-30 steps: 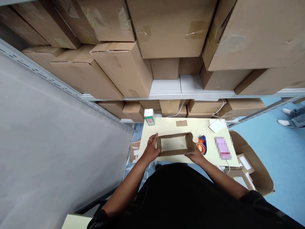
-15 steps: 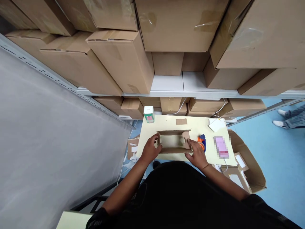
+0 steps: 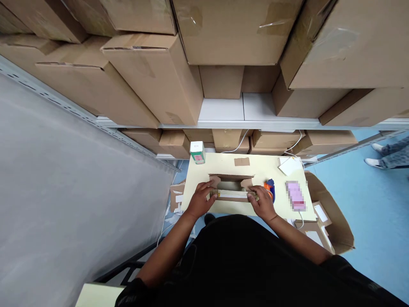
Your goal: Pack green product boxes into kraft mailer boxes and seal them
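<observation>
A small open cardboard box (image 3: 231, 177) stands on the pale yellow table (image 3: 223, 160) in front of me. Its two end flaps lean inward, and its near long side carries a white strip. My left hand (image 3: 202, 198) grips the left end, thumb on the near side and fingers at the left flap. At the right end, my right hand (image 3: 262, 202) holds the box the same way. Just beyond my right hand lies an orange and blue tape dispenser (image 3: 270, 187). A flat cardboard piece (image 3: 242, 162) rests behind the box.
A green and white carton (image 3: 197, 152) stands at the table's back left. To the right are white papers (image 3: 290, 166) and a pixelated pink phone-like item (image 3: 295, 195). A large carton (image 3: 340, 226) is beside the table. Box-filled shelves (image 3: 220, 110) rise behind; someone's legs (image 3: 391, 154) show far right.
Both end flaps now lean inward, the left one newly visible. The near side has tipped, so its white strip shows. Both hands have shifted slightly along the box ends.
</observation>
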`<state>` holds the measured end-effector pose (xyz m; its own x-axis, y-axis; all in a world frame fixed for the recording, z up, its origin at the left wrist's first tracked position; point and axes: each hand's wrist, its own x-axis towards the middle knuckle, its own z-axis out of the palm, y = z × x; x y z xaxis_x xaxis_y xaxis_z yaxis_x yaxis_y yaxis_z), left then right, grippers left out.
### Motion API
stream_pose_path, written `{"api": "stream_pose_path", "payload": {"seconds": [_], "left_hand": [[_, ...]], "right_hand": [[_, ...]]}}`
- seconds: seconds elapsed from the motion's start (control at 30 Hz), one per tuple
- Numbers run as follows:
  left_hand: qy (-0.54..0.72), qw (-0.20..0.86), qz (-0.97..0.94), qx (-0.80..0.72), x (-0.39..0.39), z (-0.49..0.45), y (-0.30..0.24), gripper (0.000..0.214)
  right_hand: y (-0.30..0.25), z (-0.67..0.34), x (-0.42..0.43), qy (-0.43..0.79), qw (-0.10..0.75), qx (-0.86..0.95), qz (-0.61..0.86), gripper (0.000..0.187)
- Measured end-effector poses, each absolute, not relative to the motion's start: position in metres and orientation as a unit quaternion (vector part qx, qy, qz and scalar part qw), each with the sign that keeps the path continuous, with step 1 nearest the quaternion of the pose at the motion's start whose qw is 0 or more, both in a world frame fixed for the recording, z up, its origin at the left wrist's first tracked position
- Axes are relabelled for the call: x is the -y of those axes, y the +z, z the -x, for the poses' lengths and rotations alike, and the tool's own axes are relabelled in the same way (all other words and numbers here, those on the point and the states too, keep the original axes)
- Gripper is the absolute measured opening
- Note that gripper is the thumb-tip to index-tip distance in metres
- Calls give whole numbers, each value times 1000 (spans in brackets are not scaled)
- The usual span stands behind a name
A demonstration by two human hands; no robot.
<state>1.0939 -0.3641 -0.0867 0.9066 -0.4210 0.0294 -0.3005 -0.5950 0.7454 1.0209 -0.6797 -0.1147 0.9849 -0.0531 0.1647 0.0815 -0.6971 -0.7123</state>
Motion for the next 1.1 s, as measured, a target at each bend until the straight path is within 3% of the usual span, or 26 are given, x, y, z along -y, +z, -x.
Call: {"api": "stream_pose_path", "payload": {"seconds": [0.2, 0.3, 0.43, 0.57, 0.67, 0.93, 1.1], "left_hand": [[-82, 460, -877, 110, 376, -1100, -97, 97], [-115, 454, -876, 113, 376, -1112, -92, 109], [-110, 419, -885, 172, 372, -1119, -83, 77], [-67, 393, -896, 199, 368, -1111, -86, 51], [-56, 389, -899, 193, 367, -1103, -95, 47], [-40, 403, -897, 179, 375, -1086, -116, 51], [17, 408, -899, 159, 384, -1090, -118, 38]], "right_hand": [[-131, -1031, 672, -111, 403, -76, 905, 56], [-134, -1035, 672, -104, 402, -91, 905, 69], [-132, -1036, 674, -106, 395, -77, 909, 76], [-128, -1034, 675, -106, 385, -22, 916, 46], [-126, -1032, 676, -98, 375, -7, 922, 36], [-121, -1034, 673, -88, 341, 1, 936, 36], [-125, -1036, 673, -92, 336, -1, 937, 33]]}}
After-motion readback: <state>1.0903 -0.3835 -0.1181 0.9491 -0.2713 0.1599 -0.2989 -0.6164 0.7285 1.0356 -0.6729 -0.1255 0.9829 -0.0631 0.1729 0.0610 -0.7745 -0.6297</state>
